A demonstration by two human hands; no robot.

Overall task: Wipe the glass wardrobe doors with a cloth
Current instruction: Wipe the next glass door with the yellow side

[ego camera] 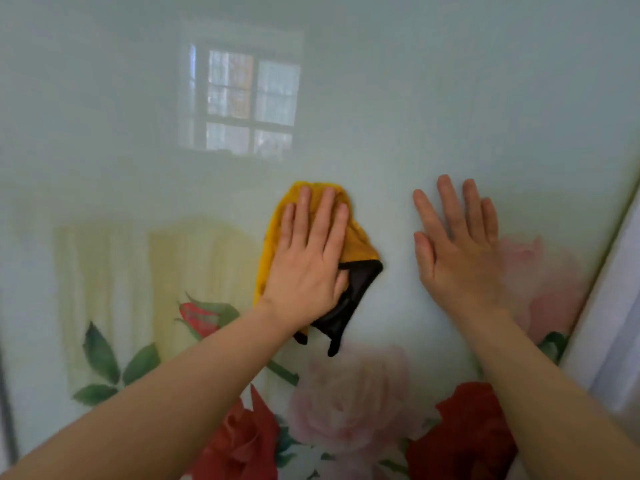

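The left hand, fingers flat and straight, presses a crumpled yellow-and-black microfibre cloth against the pale, rose-printed glass wardrobe door. The cloth's long axis runs up the pane. Right of the cloth, the bare right hand lies spread on the glass.

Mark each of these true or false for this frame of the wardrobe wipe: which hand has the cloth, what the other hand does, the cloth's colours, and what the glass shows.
1. The left hand presses the cloth flat against the glass door. True.
2. The right hand grips a spray bottle. False: it rests flat and bare on the glass, holding nothing.
3. The cloth is yellow with a black part. True.
4. The glass is plain, without any picture. False: roses are printed low on it.
5. A window reflection shows above the cloth. True.
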